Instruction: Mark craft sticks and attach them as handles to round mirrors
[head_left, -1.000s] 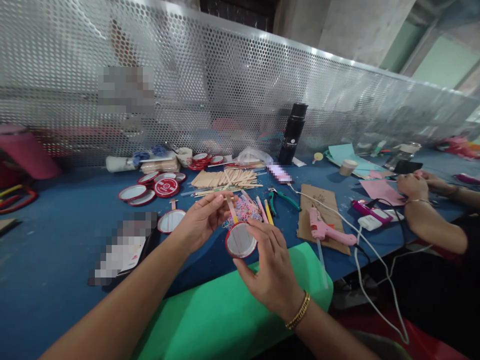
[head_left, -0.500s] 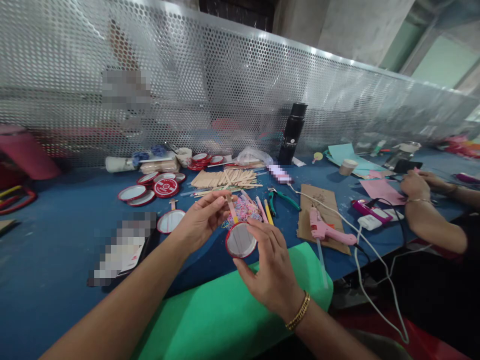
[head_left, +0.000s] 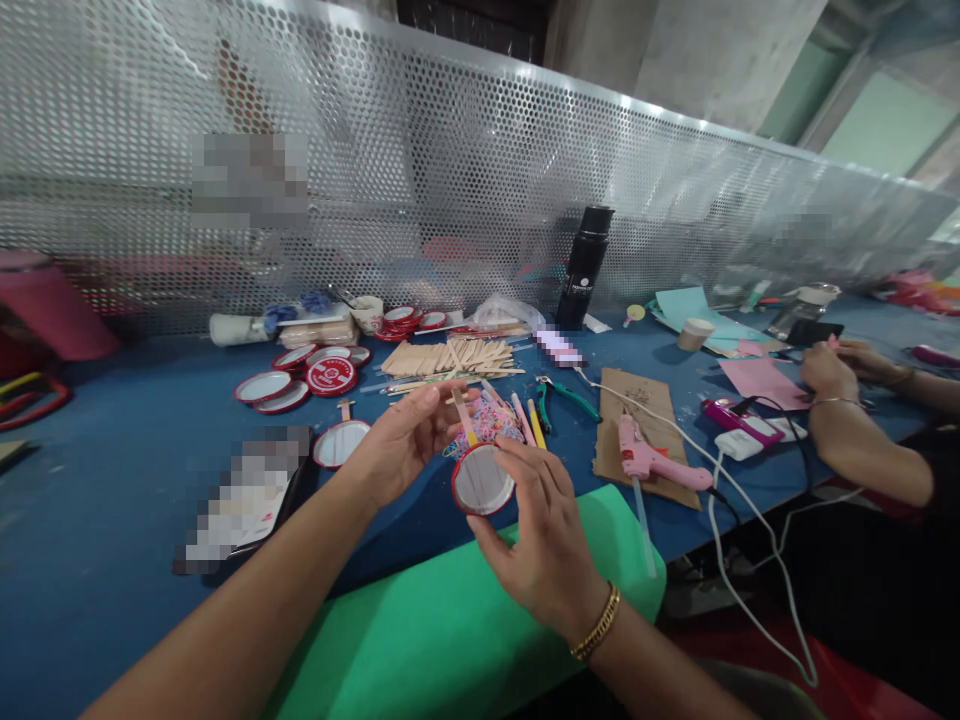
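Observation:
My right hand (head_left: 536, 515) grips a round red-rimmed jar lid (head_left: 484, 480), its pale inside facing up toward me. A flat wooden craft stick (head_left: 463, 412) sticks out from the lid's far edge, with a yellow part near the rim. Just left of that stick is my left hand (head_left: 409, 435), its thumb apart from the stick and its fingers loosely spread behind it. Behind the lid lies a heap of small coloured loops (head_left: 491, 415). A second lid with a short stick (head_left: 342, 443) rests on the table left of my left hand.
Several loose lids (head_left: 331, 375) and a pile of craft sticks (head_left: 450, 355) lie behind. Green-handled pliers (head_left: 570, 398), a pink glue gun (head_left: 660, 465) on cardboard (head_left: 609, 455) and a white cable (head_left: 675, 432) are on the right. A co-worker's hands (head_left: 832, 370) work farther right.
My left thumb and fingers have loosened from the stick and moved slightly left. The right hand and the lid have stayed nearly still.

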